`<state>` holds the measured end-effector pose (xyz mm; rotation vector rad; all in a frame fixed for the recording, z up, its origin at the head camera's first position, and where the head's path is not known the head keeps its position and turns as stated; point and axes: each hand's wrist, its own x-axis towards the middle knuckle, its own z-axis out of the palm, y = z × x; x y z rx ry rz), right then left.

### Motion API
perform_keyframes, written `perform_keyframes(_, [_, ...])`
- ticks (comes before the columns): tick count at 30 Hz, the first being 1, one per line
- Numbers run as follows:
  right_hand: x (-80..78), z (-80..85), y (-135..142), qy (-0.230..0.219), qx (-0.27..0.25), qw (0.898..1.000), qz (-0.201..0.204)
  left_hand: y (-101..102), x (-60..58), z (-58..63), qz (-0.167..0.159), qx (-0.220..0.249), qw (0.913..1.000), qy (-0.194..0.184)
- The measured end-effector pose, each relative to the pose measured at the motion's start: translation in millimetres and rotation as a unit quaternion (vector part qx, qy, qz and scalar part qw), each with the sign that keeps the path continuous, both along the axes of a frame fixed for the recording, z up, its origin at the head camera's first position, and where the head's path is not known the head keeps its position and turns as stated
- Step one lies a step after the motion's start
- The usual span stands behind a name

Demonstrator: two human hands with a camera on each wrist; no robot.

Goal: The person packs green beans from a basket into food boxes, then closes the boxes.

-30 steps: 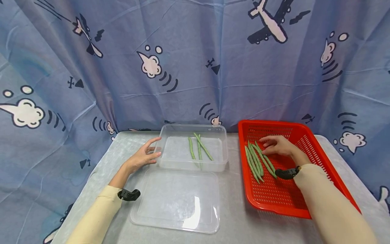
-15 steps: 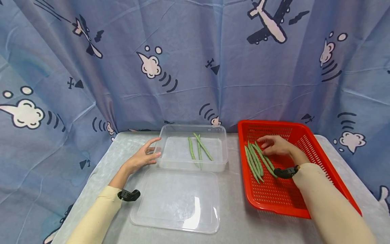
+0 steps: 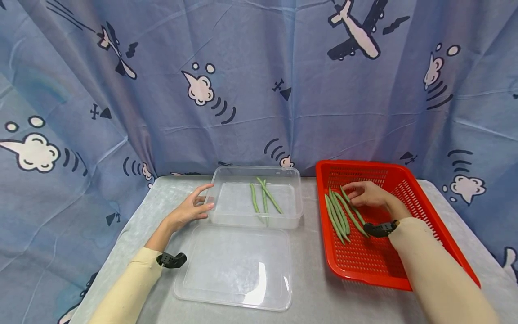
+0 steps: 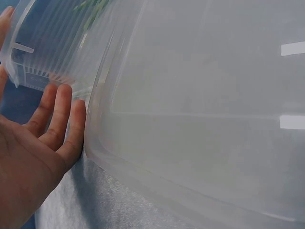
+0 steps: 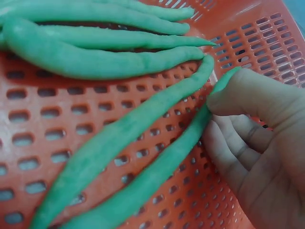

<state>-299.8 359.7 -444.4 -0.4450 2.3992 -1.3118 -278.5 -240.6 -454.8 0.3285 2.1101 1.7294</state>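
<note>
In the head view, my left hand (image 3: 187, 212) rests its spread fingertips against the left side of a clear plastic container (image 3: 234, 198). The left wrist view shows that hand (image 4: 43, 148) with its fingers extended beside the lid. Several green beans (image 3: 270, 197) lie inside the container. Over on the right, my right hand (image 3: 370, 194) reaches into a red perforated basket (image 3: 384, 265). Its thumb and fingers pinch one end of a green bean (image 5: 162, 171), whose other end stays low in the basket. More green beans (image 3: 333, 219) lie along the basket's left side.
A clear flat lid (image 3: 234, 265) lies on the grey table (image 3: 307, 279) in front of the container. Behind the table hangs a blue patterned curtain (image 3: 251, 67). The basket's raised rim stands to the right of the container.
My right hand has shifted slightly left and now pinches a bean, whose top end has moved a little apart from the bean beside it. My left hand stays in place.
</note>
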Motion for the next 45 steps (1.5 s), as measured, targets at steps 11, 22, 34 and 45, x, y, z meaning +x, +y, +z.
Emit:
perform_keyframes(11, [3.8, -2.5, 1, -0.003, -0.063, 0.998, -0.009, 1, 0.7, 0.9, 0.001, -0.002, 1.0, -0.002])
perform_keyframes(22, [5.5, -4.4, 8, -0.016, -0.117, 0.991, -0.056, 1, 0.0, -0.3, 0.004, -0.01, 0.9999, -0.003])
perform_keyframes(34, [9.5, -5.8, 12, -0.025, -0.121, 0.985, -0.123, 1, 0.8, -0.4, 0.001, -0.006, 1.0, 0.004])
perform_keyframes(45, [7.8, 1.7, 12, -0.009, -0.111, 0.987, -0.117, 1, 0.8, 0.5, 0.003, -0.009, 1.0, 0.002])
